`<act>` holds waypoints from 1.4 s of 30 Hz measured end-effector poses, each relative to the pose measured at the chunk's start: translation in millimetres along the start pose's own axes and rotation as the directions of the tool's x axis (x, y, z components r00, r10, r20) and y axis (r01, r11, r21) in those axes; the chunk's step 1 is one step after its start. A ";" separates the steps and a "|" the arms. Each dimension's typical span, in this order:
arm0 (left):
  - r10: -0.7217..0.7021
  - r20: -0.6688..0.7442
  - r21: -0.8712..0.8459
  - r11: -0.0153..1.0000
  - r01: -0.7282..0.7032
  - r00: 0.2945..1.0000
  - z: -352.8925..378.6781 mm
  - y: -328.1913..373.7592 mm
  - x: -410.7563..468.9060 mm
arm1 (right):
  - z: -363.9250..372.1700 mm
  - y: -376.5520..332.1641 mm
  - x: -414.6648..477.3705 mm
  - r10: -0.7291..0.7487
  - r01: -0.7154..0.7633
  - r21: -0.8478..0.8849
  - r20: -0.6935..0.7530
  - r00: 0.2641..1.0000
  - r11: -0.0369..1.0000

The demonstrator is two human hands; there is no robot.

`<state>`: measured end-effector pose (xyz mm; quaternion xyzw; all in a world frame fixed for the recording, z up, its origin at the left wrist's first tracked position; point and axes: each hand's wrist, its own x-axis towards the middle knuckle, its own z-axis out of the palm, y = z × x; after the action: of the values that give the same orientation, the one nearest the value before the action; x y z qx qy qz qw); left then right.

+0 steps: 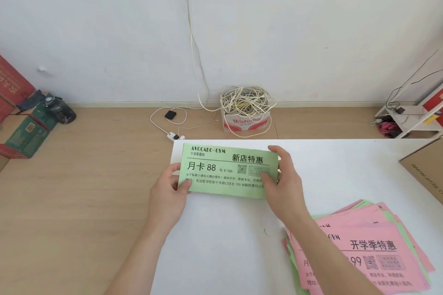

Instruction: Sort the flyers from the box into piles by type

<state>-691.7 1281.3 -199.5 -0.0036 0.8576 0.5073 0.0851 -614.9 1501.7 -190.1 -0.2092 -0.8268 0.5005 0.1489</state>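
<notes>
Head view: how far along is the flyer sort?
Early. Done: flyers are out on the white table, beside the cardboard box. In hand: the left hand and right hand hold a green flyer at the table's far left corner; no separate pink pile shows. Left: the mixed heap at near right, pink and green sheets interleaved.

Matt paper green flyer (227, 170) on smooth white table (227, 235); cardboard box (426, 170).

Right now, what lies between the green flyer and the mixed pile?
Head view: between green flyer and pile, only bare table, crossed by the right forearm.
</notes>
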 end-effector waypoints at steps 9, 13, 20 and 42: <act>0.097 -0.116 0.364 0.930 -0.048 0.989 0.8 -8.6 10.8 | 32.7 -8.6 32.0 0.249 -0.246 -0.084 0.023 0.968 0.966; 0.100 -0.044 0.430 0.900 -0.071 0.994 -5.3 -13.6 13.7 | 41.9 -13.1 37.0 0.253 -0.250 -0.078 0.041 0.967 0.965; 0.172 0.020 0.534 0.831 -0.156 0.985 -3.8 -8.5 12.8 | 46.0 -13.2 38.0 0.179 -0.169 -0.236 0.022 0.984 0.957; 0.396 0.029 0.623 0.711 -0.326 0.918 -5.9 12.5 -4.7 | -41.5 -30.7 -6.7 0.048 0.114 -0.464 0.323 0.945 0.879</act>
<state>-689.0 1281.9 -185.1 0.1649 0.9625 0.2055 -0.0652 -596.2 1517.6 -144.1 -0.1399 -0.9408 0.3067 -0.0366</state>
